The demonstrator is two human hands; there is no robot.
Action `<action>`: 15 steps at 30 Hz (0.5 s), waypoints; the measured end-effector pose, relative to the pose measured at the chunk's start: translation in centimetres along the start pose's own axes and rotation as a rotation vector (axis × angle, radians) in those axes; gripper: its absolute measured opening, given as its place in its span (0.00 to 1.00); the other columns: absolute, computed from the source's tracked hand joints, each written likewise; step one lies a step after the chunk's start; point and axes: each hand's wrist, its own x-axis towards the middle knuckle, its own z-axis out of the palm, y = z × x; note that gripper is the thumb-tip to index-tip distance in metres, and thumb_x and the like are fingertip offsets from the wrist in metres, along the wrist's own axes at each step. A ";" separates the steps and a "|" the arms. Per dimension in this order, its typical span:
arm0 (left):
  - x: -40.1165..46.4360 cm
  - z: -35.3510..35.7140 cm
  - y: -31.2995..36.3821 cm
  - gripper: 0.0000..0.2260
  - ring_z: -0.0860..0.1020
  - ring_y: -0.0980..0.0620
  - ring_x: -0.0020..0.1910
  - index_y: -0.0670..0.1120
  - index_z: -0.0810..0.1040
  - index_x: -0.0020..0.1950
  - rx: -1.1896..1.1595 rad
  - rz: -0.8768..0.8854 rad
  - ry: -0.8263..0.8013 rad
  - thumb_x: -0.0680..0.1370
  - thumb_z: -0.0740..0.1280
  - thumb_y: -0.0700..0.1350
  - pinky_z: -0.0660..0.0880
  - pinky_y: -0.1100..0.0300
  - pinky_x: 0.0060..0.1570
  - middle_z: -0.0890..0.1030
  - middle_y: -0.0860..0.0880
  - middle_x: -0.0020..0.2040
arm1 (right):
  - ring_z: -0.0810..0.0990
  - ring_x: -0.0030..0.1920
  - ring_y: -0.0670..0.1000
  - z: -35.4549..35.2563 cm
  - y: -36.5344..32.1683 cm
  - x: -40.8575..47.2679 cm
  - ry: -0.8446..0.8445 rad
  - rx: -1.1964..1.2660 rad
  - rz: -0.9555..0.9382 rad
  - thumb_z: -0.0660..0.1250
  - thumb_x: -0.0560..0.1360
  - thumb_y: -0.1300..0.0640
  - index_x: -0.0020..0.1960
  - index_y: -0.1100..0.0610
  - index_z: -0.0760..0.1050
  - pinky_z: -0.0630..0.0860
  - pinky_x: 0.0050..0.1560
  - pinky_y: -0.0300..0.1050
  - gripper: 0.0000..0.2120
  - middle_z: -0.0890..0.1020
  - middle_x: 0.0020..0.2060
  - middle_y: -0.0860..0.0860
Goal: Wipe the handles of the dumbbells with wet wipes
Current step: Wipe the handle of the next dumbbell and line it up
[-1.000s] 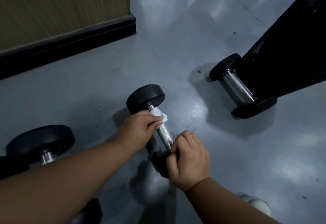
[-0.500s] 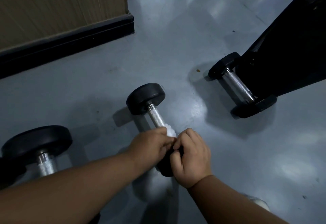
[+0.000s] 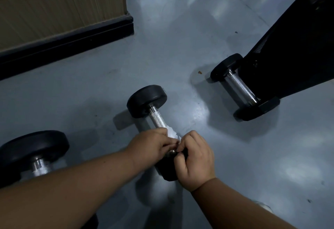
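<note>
Down on the grey floor (image 3: 180, 51), both hands work at the middle dumbbell (image 3: 146, 100).
Left hand (image 3: 151, 146) pinches a white wet wipe (image 3: 171, 132) against the near end of the knurled handle (image 3: 158, 118); right hand (image 3: 194, 160), fingers curled, grips the near weight head. Two other dumbbells lie well apart: one at left (image 3: 32, 149), one at right (image 3: 242, 88) beside a black frame (image 3: 292, 51).

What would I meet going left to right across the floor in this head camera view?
Big dumbbell → left hand with wet wipe → middle dumbbell → right hand → far dumbbell → black stand.
</note>
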 end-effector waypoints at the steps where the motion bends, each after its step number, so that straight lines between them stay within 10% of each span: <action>1: 0.5 -0.6 -0.4 0.16 0.78 0.55 0.44 0.61 0.82 0.57 0.015 -0.009 0.021 0.77 0.59 0.63 0.76 0.54 0.43 0.74 0.55 0.41 | 0.69 0.35 0.52 0.0 0.0 0.0 0.003 0.002 0.000 0.60 0.65 0.56 0.36 0.56 0.70 0.66 0.34 0.49 0.04 0.71 0.36 0.49; 6: 2.0 -2.6 -2.1 0.13 0.80 0.56 0.55 0.52 0.86 0.58 -0.060 -0.099 0.191 0.79 0.67 0.55 0.75 0.62 0.58 0.83 0.54 0.51 | 0.69 0.35 0.52 0.0 -0.2 0.0 0.007 0.000 -0.005 0.60 0.64 0.56 0.37 0.56 0.70 0.65 0.34 0.47 0.03 0.71 0.36 0.49; 11: 0.7 -0.6 -0.3 0.15 0.76 0.58 0.44 0.52 0.87 0.56 -0.064 0.024 0.016 0.78 0.65 0.56 0.71 0.67 0.47 0.72 0.58 0.38 | 0.69 0.35 0.53 0.0 0.1 0.1 0.009 0.017 0.005 0.60 0.65 0.56 0.37 0.56 0.70 0.67 0.34 0.50 0.03 0.71 0.36 0.49; 15: 1.9 -2.2 -1.7 0.16 0.81 0.56 0.51 0.51 0.86 0.57 -0.069 -0.070 0.164 0.76 0.66 0.57 0.76 0.60 0.55 0.83 0.54 0.48 | 0.71 0.36 0.53 -0.1 0.3 0.0 -0.001 0.027 0.022 0.59 0.65 0.56 0.37 0.55 0.70 0.69 0.34 0.52 0.03 0.72 0.37 0.49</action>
